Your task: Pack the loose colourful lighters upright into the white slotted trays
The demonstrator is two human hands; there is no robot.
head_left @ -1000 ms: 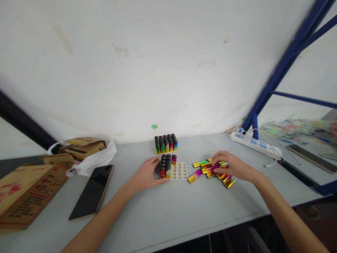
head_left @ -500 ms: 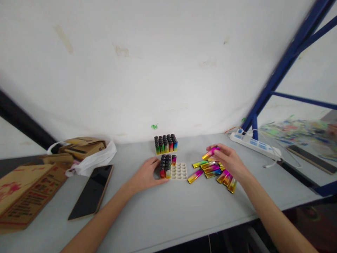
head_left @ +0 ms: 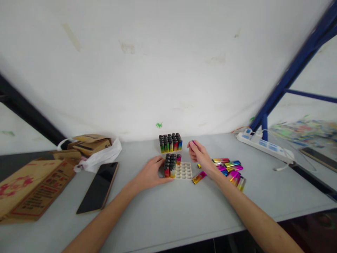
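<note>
A white tray (head_left: 185,171) with round sockets lies mid-table; several rainbow-coloured lighters (head_left: 171,165) stand in its left part. My left hand (head_left: 150,173) rests on the table against the tray's left side, fingers curled around it. My right hand (head_left: 198,153) hovers just right of and above the tray, closed on one pink-tipped lighter (head_left: 192,142) held upright. A loose pile of shiny lighters (head_left: 229,169) lies to the right, with one lighter (head_left: 199,177) apart beside the tray. A full block of standing lighters (head_left: 170,142) sits behind the tray near the wall.
A black phone (head_left: 99,187) lies left of my left arm. Cardboard boxes (head_left: 31,188) and a white plastic bag (head_left: 101,157) fill the left side. A white power strip (head_left: 264,146) with cable lies at the right by a blue frame (head_left: 286,77). The table's front edge (head_left: 184,241) is near.
My right hand picked one lighter out of the pile and carried it left toward the tray. The left hand stayed at the tray. The camera shifted slightly.
</note>
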